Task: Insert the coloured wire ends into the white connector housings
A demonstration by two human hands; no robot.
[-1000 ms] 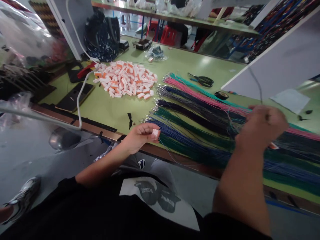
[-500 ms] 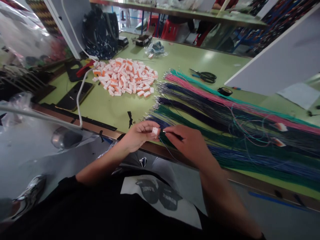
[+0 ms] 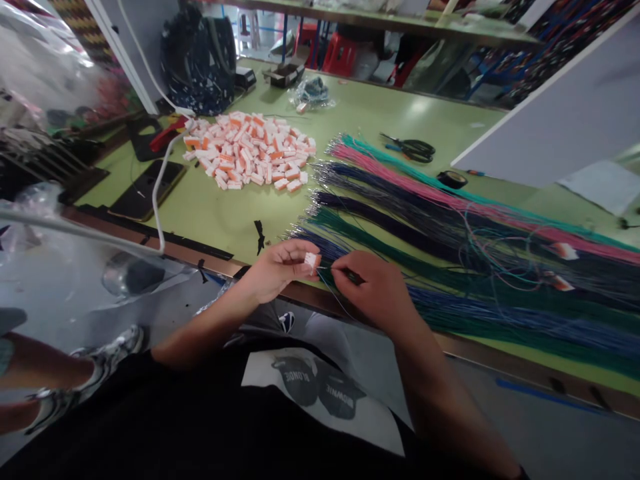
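My left hand (image 3: 277, 269) pinches a small white and orange connector (image 3: 313, 259) at the near edge of the green table (image 3: 225, 213). My right hand (image 3: 373, 288) is closed in a pinch on a thin wire (image 3: 334, 303), its end right at the connector. Both hands hover over the near ends of the wire bundles (image 3: 450, 233), laid out in rows of teal, pink, dark blue, black, green and blue. A heap of white and orange connectors (image 3: 250, 150) lies further back on the left.
Scissors (image 3: 410, 148) and a roll of black tape (image 3: 451, 179) lie beyond the wires. A dark backpack (image 3: 200, 60) and a small bag of parts (image 3: 310, 93) stand at the back. A black tray (image 3: 145, 190) and white cable (image 3: 157, 193) sit at left. Someone's shoe (image 3: 107, 353) shows at lower left.
My right hand came back from the far right of the wire bundles with one wire and now holds its end at the connector. My left hand has stayed put. A leg entered at lower left.
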